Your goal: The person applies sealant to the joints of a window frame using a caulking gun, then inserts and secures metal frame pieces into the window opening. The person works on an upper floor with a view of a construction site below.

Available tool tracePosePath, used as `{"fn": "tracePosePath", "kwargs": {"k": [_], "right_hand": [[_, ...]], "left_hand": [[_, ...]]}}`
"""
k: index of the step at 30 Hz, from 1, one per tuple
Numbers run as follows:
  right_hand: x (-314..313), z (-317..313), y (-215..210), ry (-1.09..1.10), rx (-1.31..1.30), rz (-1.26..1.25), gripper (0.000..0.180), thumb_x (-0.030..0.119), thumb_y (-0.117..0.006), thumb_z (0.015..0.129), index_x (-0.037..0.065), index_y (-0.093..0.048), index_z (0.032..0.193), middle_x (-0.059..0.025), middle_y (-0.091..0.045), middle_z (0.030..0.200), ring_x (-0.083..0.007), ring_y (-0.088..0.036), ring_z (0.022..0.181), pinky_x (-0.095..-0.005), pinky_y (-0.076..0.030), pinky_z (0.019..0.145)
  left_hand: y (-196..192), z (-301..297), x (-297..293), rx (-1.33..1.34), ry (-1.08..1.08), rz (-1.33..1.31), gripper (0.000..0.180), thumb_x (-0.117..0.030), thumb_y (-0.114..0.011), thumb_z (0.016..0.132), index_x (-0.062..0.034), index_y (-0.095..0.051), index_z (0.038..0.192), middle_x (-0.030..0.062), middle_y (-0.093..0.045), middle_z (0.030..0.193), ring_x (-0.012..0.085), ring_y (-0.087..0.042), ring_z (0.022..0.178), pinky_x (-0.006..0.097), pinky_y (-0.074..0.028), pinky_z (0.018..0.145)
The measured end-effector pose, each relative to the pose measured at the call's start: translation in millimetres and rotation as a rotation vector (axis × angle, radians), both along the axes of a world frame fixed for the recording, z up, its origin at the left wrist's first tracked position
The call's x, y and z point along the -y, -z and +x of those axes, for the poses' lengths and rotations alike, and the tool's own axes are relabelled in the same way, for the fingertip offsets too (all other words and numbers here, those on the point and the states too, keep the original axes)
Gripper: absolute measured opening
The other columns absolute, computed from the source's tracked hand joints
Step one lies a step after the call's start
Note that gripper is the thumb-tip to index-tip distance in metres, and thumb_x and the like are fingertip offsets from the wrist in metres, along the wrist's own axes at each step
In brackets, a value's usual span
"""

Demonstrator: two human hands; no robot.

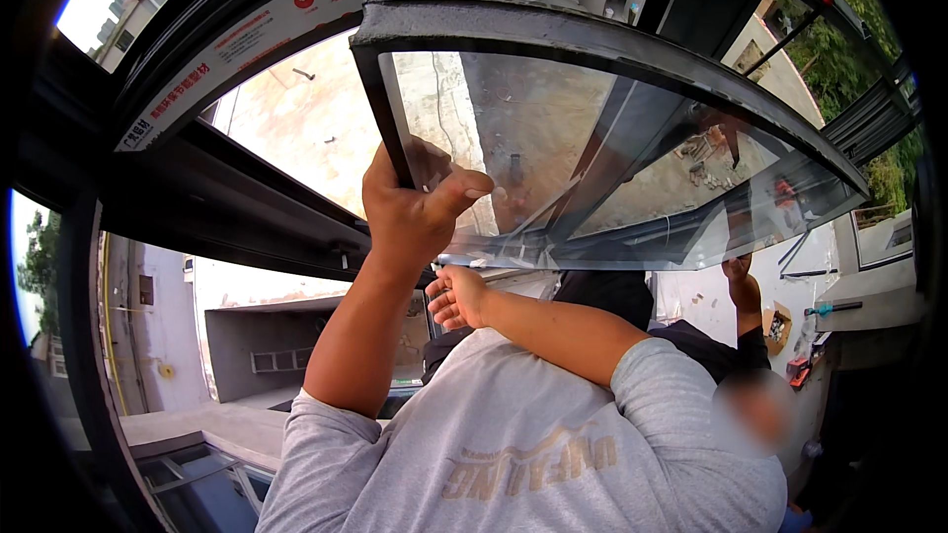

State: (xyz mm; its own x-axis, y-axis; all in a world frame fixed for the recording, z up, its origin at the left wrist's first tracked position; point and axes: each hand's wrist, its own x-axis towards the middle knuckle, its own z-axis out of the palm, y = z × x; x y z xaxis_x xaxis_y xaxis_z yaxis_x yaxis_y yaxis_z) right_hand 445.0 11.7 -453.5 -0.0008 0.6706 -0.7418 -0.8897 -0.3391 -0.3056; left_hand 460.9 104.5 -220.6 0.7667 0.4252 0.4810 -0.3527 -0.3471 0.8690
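Note:
A large glass pane (553,25) with a thick dark edge is tilted across the upper middle of the head view. My left hand (415,199) grips its left edge, thumb lying on the near face and fingers wrapped behind. Just below the pane's lower left corner is my right hand (459,298), fingers loosely apart with nothing visible in them. Another person's hand (737,266) is at the lower right edge of the pane; whether it grips the glass is hard to tell.
A dark metal window frame (222,173) with a printed protective strip (247,39) arches around the pane. The co-worker is close at my right. Beyond them lie a cardboard box (779,329), a red tool (798,370) and a teal-and-black tool (834,308).

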Motion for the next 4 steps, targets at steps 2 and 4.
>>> {"fn": "tracePosePath", "kwargs": {"k": [2, 4], "right_hand": [[-11.9, -1.8, 52.8, -0.234, 0.119, -0.142, 0.041, 0.041, -0.053, 0.098, 0.007, -0.057, 0.121, -0.0132, -0.065, 0.095, -0.025, -0.064, 0.067, -0.0382, -0.056, 0.056], [-11.9, -8.6, 63.3, -0.389, 0.233, -0.231, 0.04, 0.038, -0.058, 0.095, 0.008, -0.057, 0.121, -0.0141, -0.065, 0.095, -0.0248, -0.064, 0.064, -0.0393, -0.056, 0.054]], "left_hand": [[-0.4, -1.8, 3.7, -0.009, 0.017, 0.023, 0.034, -0.023, -0.087, 0.08, -0.0022, -0.062, 0.087, 0.0031, -0.065, 0.075, 0.0099, -0.06, 0.067, 0.026, -0.049, 0.062], [-3.0, -4.7, 2.6, -0.047, 0.012, 0.019, 0.039, -0.027, -0.09, 0.08, -0.0024, -0.062, 0.088, 0.0039, -0.066, 0.075, 0.0105, -0.061, 0.067, 0.026, -0.05, 0.062]]}}
